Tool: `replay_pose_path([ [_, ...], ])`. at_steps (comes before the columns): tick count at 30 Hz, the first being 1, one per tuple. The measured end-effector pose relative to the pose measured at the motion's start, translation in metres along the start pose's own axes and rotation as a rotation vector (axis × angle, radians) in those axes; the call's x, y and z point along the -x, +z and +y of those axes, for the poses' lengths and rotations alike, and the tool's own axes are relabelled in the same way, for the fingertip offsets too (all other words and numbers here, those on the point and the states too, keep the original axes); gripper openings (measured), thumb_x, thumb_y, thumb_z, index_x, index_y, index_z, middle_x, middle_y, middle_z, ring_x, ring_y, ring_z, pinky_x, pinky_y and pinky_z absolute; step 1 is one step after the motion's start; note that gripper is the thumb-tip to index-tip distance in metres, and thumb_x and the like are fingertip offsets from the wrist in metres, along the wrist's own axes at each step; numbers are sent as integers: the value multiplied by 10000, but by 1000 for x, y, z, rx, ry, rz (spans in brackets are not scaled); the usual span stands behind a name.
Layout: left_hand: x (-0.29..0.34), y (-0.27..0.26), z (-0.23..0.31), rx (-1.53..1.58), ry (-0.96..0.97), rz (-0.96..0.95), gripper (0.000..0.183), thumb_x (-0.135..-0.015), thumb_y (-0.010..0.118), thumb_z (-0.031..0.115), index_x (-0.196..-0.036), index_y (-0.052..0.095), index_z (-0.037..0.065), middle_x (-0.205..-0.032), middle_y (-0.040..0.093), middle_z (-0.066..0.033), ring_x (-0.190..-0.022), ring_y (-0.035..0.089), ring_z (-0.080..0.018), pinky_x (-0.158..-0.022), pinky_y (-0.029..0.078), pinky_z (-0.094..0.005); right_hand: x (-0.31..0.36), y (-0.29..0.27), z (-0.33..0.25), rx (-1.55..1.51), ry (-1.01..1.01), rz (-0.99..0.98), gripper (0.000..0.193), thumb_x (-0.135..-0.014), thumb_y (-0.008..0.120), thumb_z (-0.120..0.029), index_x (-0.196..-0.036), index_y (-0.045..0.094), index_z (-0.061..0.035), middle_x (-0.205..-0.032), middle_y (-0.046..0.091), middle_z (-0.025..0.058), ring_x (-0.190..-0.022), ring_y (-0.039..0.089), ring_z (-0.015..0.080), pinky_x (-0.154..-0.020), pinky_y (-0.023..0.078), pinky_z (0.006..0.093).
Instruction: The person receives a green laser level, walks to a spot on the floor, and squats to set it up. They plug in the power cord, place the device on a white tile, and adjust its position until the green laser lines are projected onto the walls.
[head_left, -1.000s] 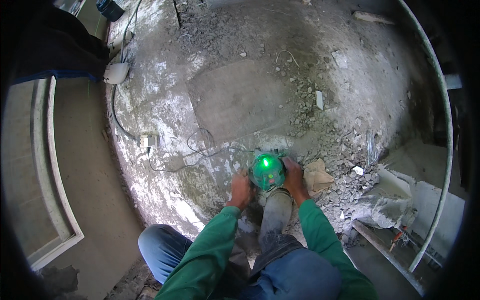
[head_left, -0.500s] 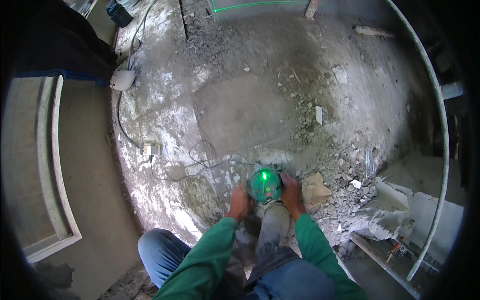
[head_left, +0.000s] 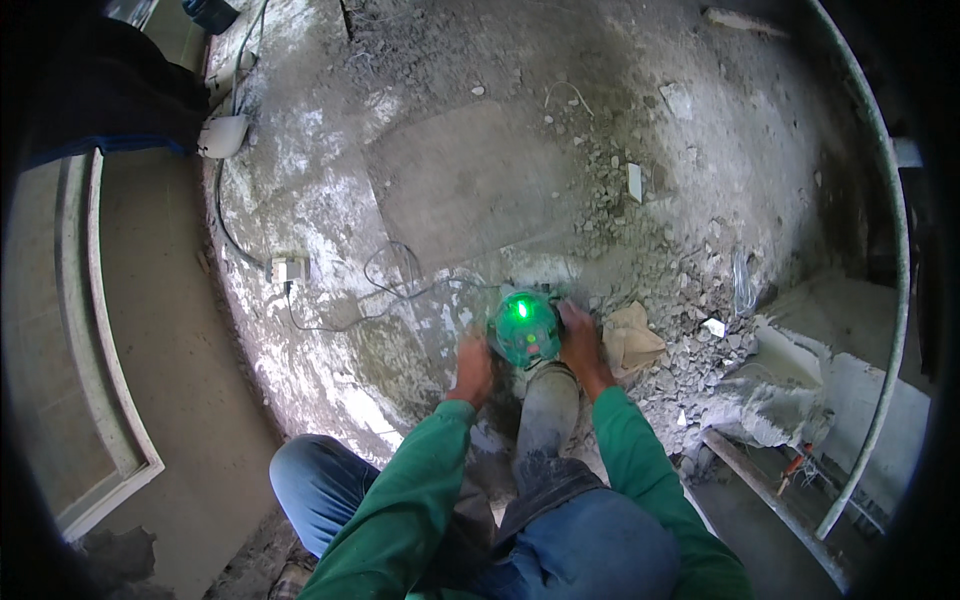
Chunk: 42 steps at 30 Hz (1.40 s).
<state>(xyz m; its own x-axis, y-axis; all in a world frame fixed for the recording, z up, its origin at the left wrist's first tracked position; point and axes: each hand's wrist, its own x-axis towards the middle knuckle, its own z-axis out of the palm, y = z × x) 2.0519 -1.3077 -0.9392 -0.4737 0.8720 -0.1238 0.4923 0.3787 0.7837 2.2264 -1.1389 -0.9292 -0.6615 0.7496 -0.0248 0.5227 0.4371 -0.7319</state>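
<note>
A round green laser level [head_left: 526,335] with a bright green light on top stands on the dusty floor, just beyond my boot [head_left: 549,405]. My left hand [head_left: 473,366] is at its left side, closed with the fingertips curled toward its base. On the other side, my right hand [head_left: 582,345] grips the level's edge with bent fingers. Both hands' fingertips are partly hidden. A thin dark cable [head_left: 345,328] runs from beside the level to a pale socket block [head_left: 290,268] on the left.
Broken rubble [head_left: 690,360] and a crumpled brown paper piece [head_left: 630,338] lie right of the level. A flat grey board [head_left: 470,185] is ahead. A white-framed window panel [head_left: 95,330] stands at left, and a long curved pipe [head_left: 893,270] rises at right.
My view has tilted nearer, so the floor things sit higher and the far wall with its green laser line has left the picture. Both hands stay at the laser level.
</note>
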Motion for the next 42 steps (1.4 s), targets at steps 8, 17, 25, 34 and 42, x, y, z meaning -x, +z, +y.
replay_pose_path([
  [8,-4,-8,10,39,-78,-100,636,-867,880,449,-1260,668,-4,-1131,622,-252,-1026,575,-478,-847,451,-549,-2,0,1,-12,-14,11,386,-837,683,43,-1218,661,-15,-1109,697,235,-1016,684,501,-841,563,547],
  [17,-11,-8,21,34,-72,29,600,-908,843,430,-1301,659,16,-1182,622,-263,-1034,585,-482,-868,468,-552,-15,-1,2,23,-16,-35,364,-818,685,45,-1177,662,-10,-1071,692,216,-1009,682,490,-825,562,545],
  [25,-36,-29,42,20,-50,38,539,-963,776,414,-1301,654,13,-1146,645,-267,-1057,596,-483,-879,471,-554,-45,4,4,41,-113,-27,295,-809,678,40,-1099,652,-7,-1038,683,218,-986,676,486,-816,556,563],
  [34,-56,-18,8,0,-84,127,457,-815,775,99,-1267,702,105,-1157,686,-185,-1047,623,-448,-865,490,-528,-85,2,-2,59,-130,-72,217,-835,720,-17,-1036,638,-29,-1012,683,207,-964,680,475,-786,553,559],
  [42,-63,-21,-7,-67,58,123,562,-842,777,45,-1364,684,233,-1272,682,-161,-1116,613,-440,-916,475,-540,-98,1,-5,53,-113,-80,196,-814,713,25,-979,615,-14,-971,668,213,-940,669,488,-757,540,560],
])
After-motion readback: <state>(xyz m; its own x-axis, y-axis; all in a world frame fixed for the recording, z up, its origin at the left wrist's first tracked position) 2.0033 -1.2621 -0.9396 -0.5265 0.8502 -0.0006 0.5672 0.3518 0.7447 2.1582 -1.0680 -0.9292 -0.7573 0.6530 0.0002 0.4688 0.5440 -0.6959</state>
